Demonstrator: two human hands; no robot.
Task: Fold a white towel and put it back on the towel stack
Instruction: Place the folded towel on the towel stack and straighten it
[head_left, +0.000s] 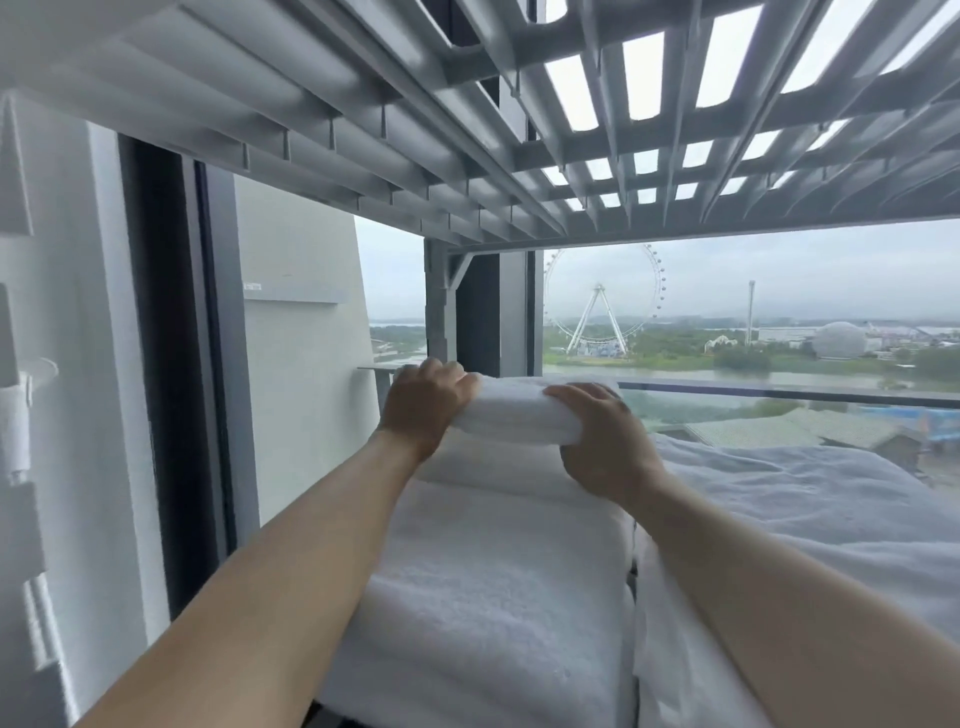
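While the folded white towel (511, 410) is gripped at both ends, its layers are judged to be held against springing open. The left hand (423, 402) is curled over the towel's left end, with the fingers wrapped across the top edge. The right hand (605, 441) is clasped round the right end, with the fingers laid over the top. Neither hand is slack. The towel is held level at the head end of a lounger (488, 597) draped in white towelling. It touches what is taken to be the towel stack (493, 467), a thicker folded white mass directly beneath it. How many towels are in that mass cannot be determined.

The level, two-handed hold is judged to serve square seating on the stack, so the task is assessed as near completion. Release has not yet been made.

A second lounger (805, 499), also covered in white, stands just beside the first on the right. A glass balustrade (779, 410) runs behind both.

A small pale tag (253, 286) is noted on the wall at left, but its print is too small to be read. No brand, label or lettering can be made out on the towels.
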